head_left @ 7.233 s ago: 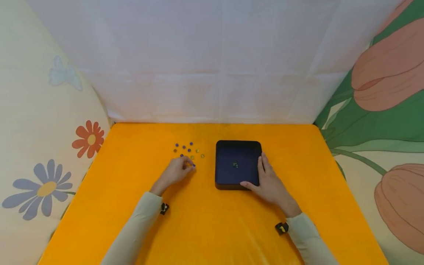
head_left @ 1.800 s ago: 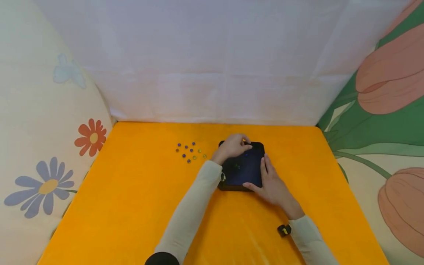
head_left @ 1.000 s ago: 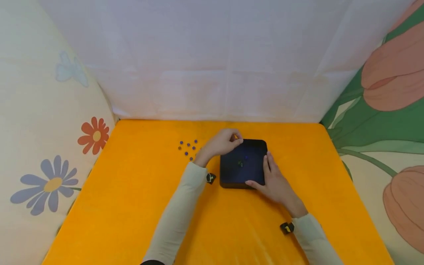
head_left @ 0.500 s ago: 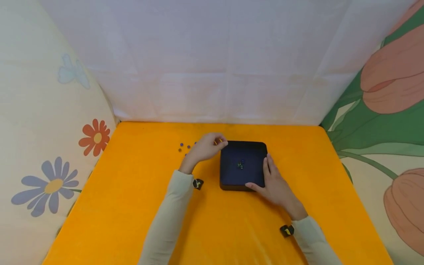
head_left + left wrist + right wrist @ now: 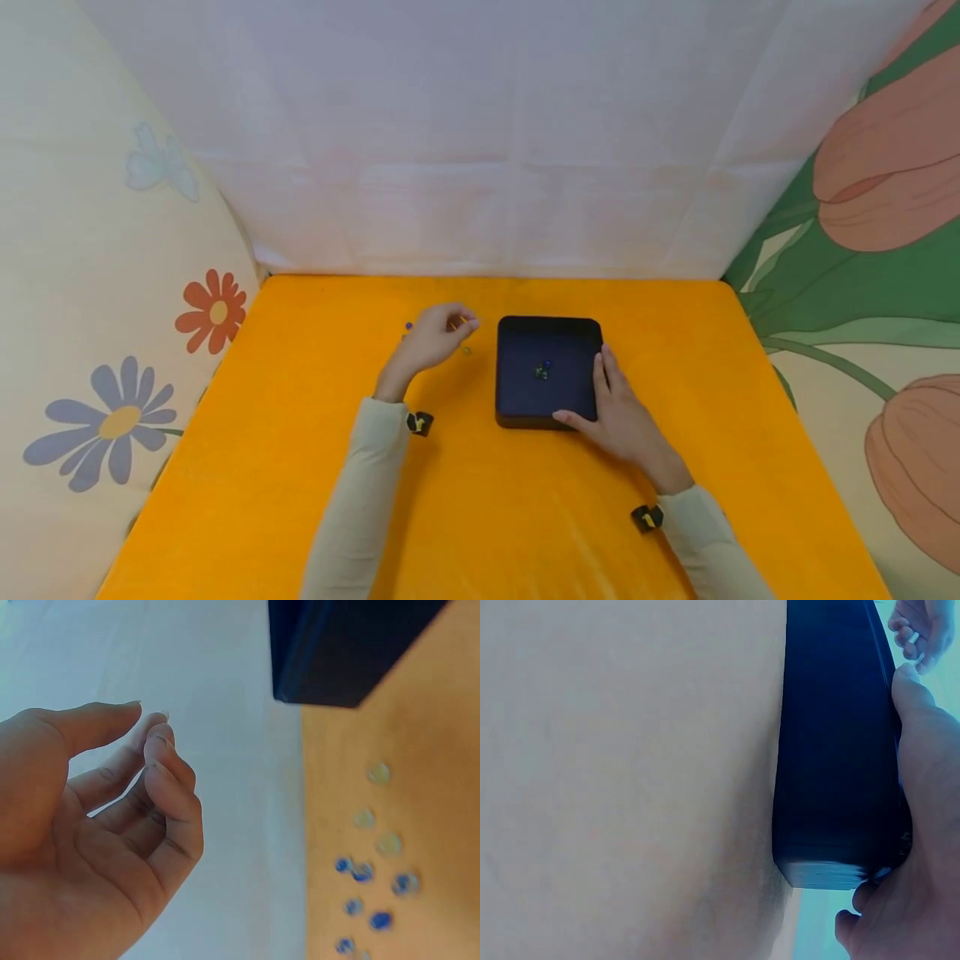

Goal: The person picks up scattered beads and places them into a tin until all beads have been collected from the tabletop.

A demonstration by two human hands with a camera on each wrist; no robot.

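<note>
My left hand [image 5: 435, 336] hangs over the loose marbles, left of a square black open box [image 5: 517, 420]. In the left wrist view its thumb and fingers [image 5: 174, 802] curl loosely with nothing between them. Blue and pale clear marbles lie below: a blue marble [image 5: 381, 921] and a clear marble [image 5: 379, 773] show there, while the hand covers most of them in the head view. My right hand [image 5: 626, 425] holds the box at its near right corner, thumb over the front rim, fingers along the right side. A small cluster of marbles [image 5: 542, 371] sits inside the box.
A yellow-orange cloth [image 5: 480, 508] covers the table. White fabric [image 5: 480, 167] rises behind its far edge, and flower-printed cloths stand on the left and right sides.
A blue marble has joined the cluster in the box. My left hand has moved from over the box leftward to the loose marbles. The right hand has kept its hold on the box.
</note>
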